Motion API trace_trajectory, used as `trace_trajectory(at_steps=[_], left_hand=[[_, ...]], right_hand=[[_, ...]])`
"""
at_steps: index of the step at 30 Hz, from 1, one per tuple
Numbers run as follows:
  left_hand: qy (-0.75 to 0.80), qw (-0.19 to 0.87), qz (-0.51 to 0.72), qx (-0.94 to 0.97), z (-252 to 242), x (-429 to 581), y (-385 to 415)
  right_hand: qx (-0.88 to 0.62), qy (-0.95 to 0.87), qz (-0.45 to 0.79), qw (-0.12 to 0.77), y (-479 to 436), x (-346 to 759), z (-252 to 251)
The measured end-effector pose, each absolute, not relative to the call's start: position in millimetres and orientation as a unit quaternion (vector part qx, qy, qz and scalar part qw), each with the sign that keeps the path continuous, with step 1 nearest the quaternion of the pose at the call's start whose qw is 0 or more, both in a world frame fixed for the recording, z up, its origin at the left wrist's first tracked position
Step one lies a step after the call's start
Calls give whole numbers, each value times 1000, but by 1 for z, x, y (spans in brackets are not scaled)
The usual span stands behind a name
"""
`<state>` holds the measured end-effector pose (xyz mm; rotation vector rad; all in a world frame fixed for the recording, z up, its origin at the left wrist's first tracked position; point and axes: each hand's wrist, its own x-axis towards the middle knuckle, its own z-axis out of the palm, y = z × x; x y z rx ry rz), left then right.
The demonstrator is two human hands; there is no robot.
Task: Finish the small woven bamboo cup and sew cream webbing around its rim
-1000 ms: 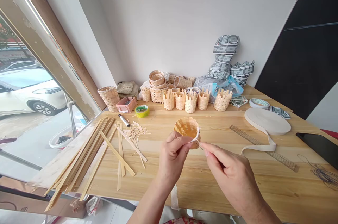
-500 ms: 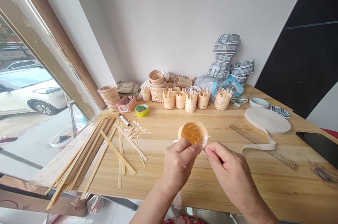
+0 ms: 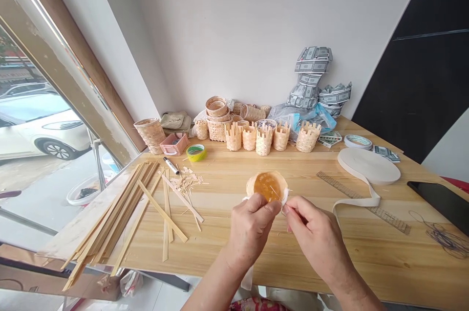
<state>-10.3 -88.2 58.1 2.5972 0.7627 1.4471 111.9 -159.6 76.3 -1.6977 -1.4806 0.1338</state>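
Observation:
A small round basket [image 3: 250, 185] with an amber-coloured inside is held over the table's front part. White cloth or tape [image 3: 285, 195] shows at its right rim. My left hand [image 3: 252, 223] is closed on the basket's near rim and hides much of its side. Close to the right edge, my right hand [image 3: 311, 223] pinches at the white material with thumb and forefinger; what lies between the fingertips is too small to make out. A pale strip [image 3: 247, 277] hangs below my left hand.
Wooden strips [image 3: 113, 213] and scraps [image 3: 188, 179] lie at the left. Several unfinished woven baskets [image 3: 264, 141] stand along the back. Rightward are a ruler [image 3: 390, 220], a roll of white band [image 3: 370, 166], a black phone [image 3: 439, 203] and dark thread [image 3: 449, 240].
The basket has tilted slightly in my left hand. My right fingertips have shifted a little, staying close to its right rim. The whole view has moved slightly.

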Motion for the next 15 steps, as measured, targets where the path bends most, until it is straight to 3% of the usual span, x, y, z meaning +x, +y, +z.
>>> trace_trajectory(at_steps=[7, 13, 15], left_hand=[[261, -20, 392, 882, 47, -12, -83], [216, -82, 336, 913, 39, -8, -89], [206, -83, 323, 920, 38, -8, -90]], right_hand=[[-682, -609, 5, 405, -162, 127, 84], [-732, -654, -13, 188, -147, 127, 90], [-737, -658, -9, 156, -142, 127, 87]])
